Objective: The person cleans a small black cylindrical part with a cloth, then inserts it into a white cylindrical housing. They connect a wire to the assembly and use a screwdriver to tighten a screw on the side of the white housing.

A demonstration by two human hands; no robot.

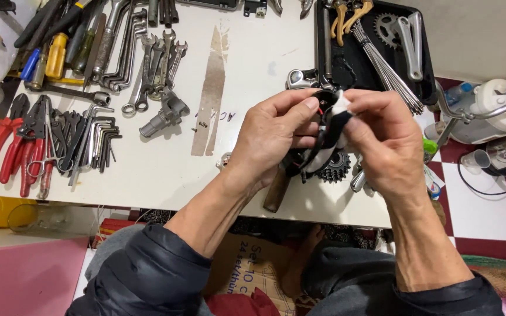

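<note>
Landmark: the black-and-white part point(330, 130) held up between both hands, over the near edge of the white counter point(247, 52).

Left hand point(272, 139): curled closed on the part's left side, thumb laid along the top, fingers wrapped under; it carries most of the grip.

Right hand point(385, 140): closed in a pinch on the part's upper right end, thumb and forefinger on the white piece.

Held part: a small black body with a white section and a trace of red wire near its top; what it is exactly cannot be told, as the fingers hide much of it.

Handling, as a judgement: it looks light and rigid, with thin wiring that could tear; best held by the solid black body, not by the wire or the white end.

Below the part: a toothed freewheel cog point(332, 169) on the counter, and a brown wooden handle point(276, 190) sticking out toward the person.

Far left of the part: red-handled pliers point(7, 143), a fan of hex keys point(98, 143), and a row of spanners point(153, 64) above them.

Just left of the part: a grey metal fitting point(162, 117) and two tiny screws point(201, 124).

Above and right of the part: a black tray point(323, 47) holding a bundle of spokes point(387, 73) and a crank with chainring point(402, 32).
</note>
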